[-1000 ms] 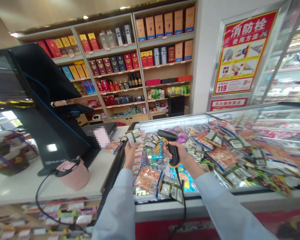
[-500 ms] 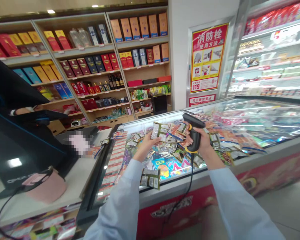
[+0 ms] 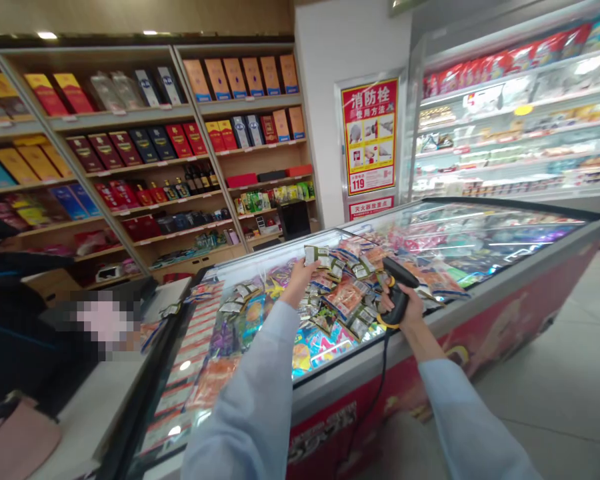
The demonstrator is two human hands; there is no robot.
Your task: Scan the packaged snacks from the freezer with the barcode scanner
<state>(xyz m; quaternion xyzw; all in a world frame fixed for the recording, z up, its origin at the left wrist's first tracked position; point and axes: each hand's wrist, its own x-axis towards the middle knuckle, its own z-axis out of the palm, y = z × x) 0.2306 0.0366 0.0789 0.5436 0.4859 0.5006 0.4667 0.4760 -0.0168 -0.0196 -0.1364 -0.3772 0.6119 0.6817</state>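
Observation:
My left hand [image 3: 300, 279] is closed on the edge of a small snack packet [image 3: 317, 256], silver and olive green, held above the glass top. Wrapped round the grip of a black and yellow barcode scanner [image 3: 399, 293] is my right hand [image 3: 411, 308]; the scanner's head points to the upper left. A black cord [image 3: 381, 373] hangs from its base. Between and around both hands, many snack packets [image 3: 347, 297] lie heaped on the glass, some silver and green, some with orange-red contents. Blue and pink packages [image 3: 330, 340] show near the front edge.
The long chest freezer [image 3: 473, 319] with a grey rim runs to the right. At left stands a counter [image 3: 93, 393] with a pink bag [image 3: 23, 437] and dark equipment. Behind are shelves of boxed bottles [image 3: 163, 143], a red fire-hydrant poster [image 3: 370, 137] and a lit display fridge [image 3: 510, 127].
My view has swung to the right. Both hands still hold the packet and the scanner; the scanner sits slightly lower in the view. The packet beneath my left forearm no longer shows.

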